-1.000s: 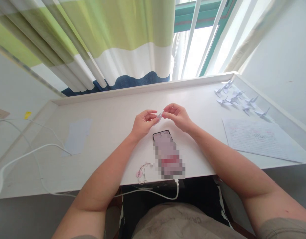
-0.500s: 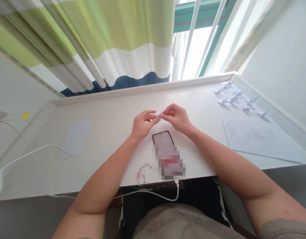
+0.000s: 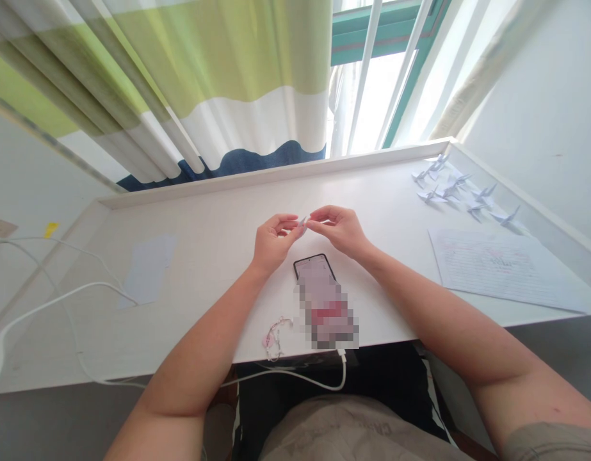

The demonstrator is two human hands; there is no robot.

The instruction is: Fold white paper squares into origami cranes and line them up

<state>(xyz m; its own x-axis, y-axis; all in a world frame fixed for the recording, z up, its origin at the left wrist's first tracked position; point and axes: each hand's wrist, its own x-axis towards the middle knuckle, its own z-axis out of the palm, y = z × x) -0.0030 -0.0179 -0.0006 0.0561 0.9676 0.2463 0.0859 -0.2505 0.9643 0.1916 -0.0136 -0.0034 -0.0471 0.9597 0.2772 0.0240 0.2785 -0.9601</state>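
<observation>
A small piece of folded white paper (image 3: 303, 225) is held up over the middle of the desk. My left hand (image 3: 275, 242) pinches it between thumb and fingers from the left. From the right, the thumb and forefinger of my right hand (image 3: 342, 230) close in a loose pinch at the paper's edge. My fingers hide part of the folds. Just below my hands a phone (image 3: 315, 266) lies face up, its screen mostly blurred out.
Several folded paper cranes (image 3: 451, 187) stand at the back right, behind written sheets of paper (image 3: 497, 266). Blank paper slips (image 3: 148, 269) lie on the left near a white cable (image 3: 59, 294). A beaded pink charm strap (image 3: 272, 338) rests at the desk's front edge.
My right fingertips have shifted slightly and spread a little at the paper, and more of its pointed fold shows. My left hand keeps its hold. The view has tilted slightly.
</observation>
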